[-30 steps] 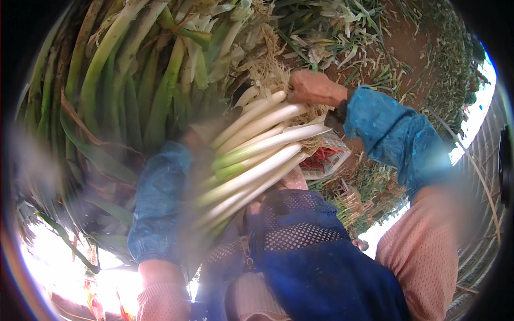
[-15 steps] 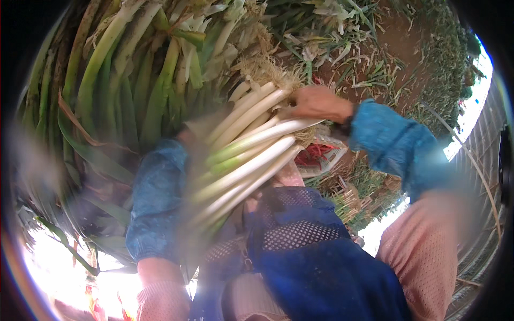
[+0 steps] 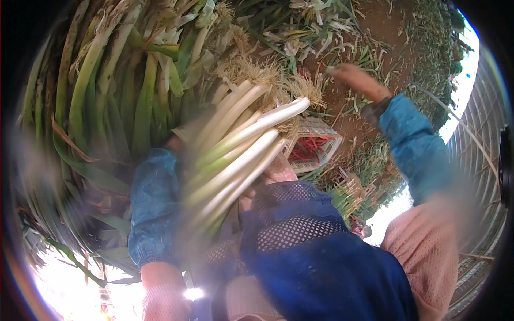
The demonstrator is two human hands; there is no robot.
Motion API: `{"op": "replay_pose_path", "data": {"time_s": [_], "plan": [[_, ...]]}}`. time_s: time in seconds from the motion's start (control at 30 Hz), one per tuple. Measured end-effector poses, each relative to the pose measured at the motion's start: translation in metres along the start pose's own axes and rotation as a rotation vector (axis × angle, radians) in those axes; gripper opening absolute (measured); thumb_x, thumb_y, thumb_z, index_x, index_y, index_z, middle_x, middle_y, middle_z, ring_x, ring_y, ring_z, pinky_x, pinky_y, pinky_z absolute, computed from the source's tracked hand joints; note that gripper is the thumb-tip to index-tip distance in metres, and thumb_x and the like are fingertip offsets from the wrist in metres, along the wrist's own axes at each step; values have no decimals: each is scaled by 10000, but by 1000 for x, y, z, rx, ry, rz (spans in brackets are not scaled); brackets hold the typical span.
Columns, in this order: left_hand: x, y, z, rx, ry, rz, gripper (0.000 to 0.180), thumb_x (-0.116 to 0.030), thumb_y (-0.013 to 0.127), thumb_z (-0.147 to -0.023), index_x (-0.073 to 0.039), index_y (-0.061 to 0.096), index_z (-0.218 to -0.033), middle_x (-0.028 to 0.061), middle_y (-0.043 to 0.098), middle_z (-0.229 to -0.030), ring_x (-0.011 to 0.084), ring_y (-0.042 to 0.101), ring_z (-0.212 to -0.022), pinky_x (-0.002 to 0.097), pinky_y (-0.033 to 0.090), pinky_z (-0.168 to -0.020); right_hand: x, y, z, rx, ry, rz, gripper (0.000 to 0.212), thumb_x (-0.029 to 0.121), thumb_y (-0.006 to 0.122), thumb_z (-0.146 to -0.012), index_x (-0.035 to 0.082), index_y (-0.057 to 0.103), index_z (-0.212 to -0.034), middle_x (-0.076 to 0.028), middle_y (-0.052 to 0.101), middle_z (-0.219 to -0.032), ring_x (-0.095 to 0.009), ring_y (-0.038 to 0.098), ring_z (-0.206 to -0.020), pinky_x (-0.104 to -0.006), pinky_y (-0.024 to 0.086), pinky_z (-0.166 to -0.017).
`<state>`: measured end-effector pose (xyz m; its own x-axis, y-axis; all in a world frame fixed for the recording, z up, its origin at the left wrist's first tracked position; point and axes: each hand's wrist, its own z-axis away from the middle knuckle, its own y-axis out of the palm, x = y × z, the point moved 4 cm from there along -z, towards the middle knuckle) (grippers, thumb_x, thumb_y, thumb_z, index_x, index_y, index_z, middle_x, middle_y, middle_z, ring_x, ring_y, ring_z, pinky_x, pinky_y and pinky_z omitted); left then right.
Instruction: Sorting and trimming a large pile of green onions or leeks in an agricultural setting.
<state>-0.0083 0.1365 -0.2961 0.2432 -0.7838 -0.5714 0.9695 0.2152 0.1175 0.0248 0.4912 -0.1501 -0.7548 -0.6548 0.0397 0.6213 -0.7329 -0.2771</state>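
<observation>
A bunch of thick green onions point(image 3: 249, 155) slants across my lap, white shafts and shaggy roots pointing up and right. My left hand point(image 3: 174, 142) reaches in at the bunch's left side and holds it, its fingers mostly hidden behind a blurred patch. One peeled white onion point(image 3: 278, 113) lies on top, its end standing out past the others. Off to the right, apart from the bunch, my right hand point(image 3: 356, 80) hovers over the soil with its fingers drawn together. A small pale bit shows at its fingertips, too blurred to name.
A large heap of unpeeled green onions point(image 3: 101, 96) fills the left side. A white basket point(image 3: 334, 142) with red strips point(image 3: 308, 148) stands beyond my knees. Leaf scraps point(image 3: 321, 37) litter the brown soil point(image 3: 383, 32). A blue apron point(image 3: 326, 262) covers my lap.
My right hand has left the root ends of the onions and moved up and right. The bunch and my left arm stay together, slightly further left in view. More of the basket shows.
</observation>
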Motion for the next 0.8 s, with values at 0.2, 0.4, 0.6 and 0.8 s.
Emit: {"op": "replay_pose_path", "data": {"time_s": [0.2,0.4,0.6,0.8], "plan": [[-7,-2,-2,7,3,-29,557,-465,467,-831,-15,509,-1157,174,579,-1063,297,556,-945,339,414,-848,58,53,-3,-296,-450,537,617,520,523,-780,22,518,-1145,-191,545,-1035,-301,525,-961,-401,421,-818],[-11,0,-3,22,13,-63,553,-461,466,-832,-16,508,-1159,175,579,-1063,299,556,-944,339,415,-849,73,85,-26,256,-486,397,376,322,589,-750,-23,626,-894,-152,607,-794,-254,585,-779,-380,447,-683],[-5,-3,4,16,-17,-74,550,-457,466,-834,-17,507,-1160,176,579,-1063,300,557,-944,339,415,-849,88,107,-44,520,-613,433,267,181,596,-661,-39,631,-808,-162,596,-687,-275,575,-648,-379,444,-607],[-5,-2,4,20,-10,-81,547,-454,466,-835,-18,506,-1162,177,578,-1063,301,558,-944,338,416,-850,90,103,-34,382,-869,687,213,164,547,-675,-44,560,-720,-175,575,-691,-304,556,-634,-410,447,-600]]}}
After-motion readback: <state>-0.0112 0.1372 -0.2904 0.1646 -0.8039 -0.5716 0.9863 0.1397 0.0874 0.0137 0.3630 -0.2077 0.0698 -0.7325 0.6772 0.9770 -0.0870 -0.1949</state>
